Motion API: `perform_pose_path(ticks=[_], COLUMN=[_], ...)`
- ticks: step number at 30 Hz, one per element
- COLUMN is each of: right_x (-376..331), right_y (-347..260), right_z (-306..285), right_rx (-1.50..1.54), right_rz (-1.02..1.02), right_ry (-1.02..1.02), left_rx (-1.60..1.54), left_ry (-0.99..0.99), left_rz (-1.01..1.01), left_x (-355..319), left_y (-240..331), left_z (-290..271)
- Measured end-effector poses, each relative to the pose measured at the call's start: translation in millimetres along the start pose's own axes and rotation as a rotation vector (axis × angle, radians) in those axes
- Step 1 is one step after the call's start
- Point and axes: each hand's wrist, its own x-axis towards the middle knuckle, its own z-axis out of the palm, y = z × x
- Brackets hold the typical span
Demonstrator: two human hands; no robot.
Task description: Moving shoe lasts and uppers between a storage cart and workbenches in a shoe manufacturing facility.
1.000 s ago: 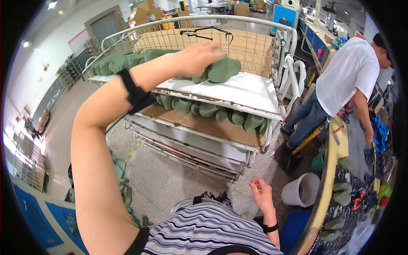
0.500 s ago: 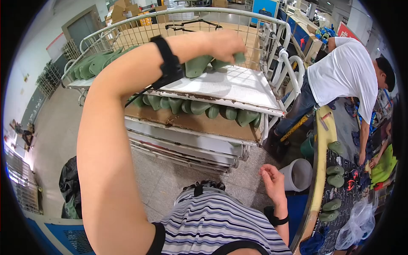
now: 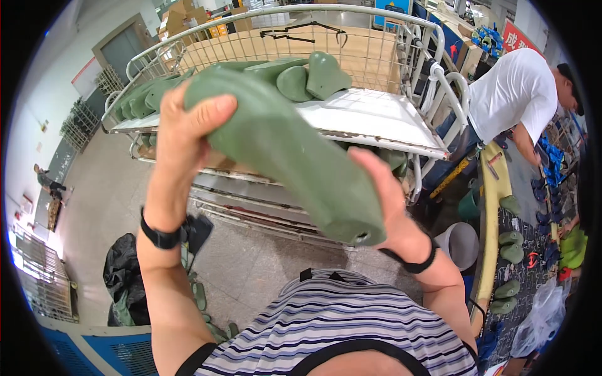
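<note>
A large green shoe last (image 3: 282,144) is held up in front of me, slanting from upper left to lower right. My left hand (image 3: 188,128) wraps its upper end, thumb lying over the top. At the lower end, beside a small hole, my right hand (image 3: 396,210) grips the side; some of its fingers are hidden behind the last. Beyond it, more green lasts (image 3: 327,76) rest on the white top shelf (image 3: 382,122) of a wire-sided rack, in the middle and at the left.
A grey bucket (image 3: 459,245) stands at the right beside a yellow-edged conveyor (image 3: 492,207) carrying several green lasts (image 3: 511,246). A person in a white shirt (image 3: 514,91) bends over it. Black plastic bags (image 3: 125,276) lie on the floor at left.
My left hand has come back from the rack's top shelf with a green shoe last. My right hand has risen from near the bucket and now grips its lower end.
</note>
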Motion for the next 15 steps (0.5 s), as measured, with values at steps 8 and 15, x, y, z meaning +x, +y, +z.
perform_pose_path(ticks=[8, 15], right_x=[22.4, 94.8], right_y=[-23.5, -13.1], right_z=[84.3, 24.0], right_rx=[0.201, -0.162], right_rz=[-0.030, -0.172], right_ry=[-0.073, -0.829], left_rx=[-0.721, -0.869], left_ry=[0.255, 0.311], left_rz=[-0.180, -0.375], left_x=[-96.0, -155.6], left_y=[-62.9, -103.3], left_z=[-4.7, -40.1])
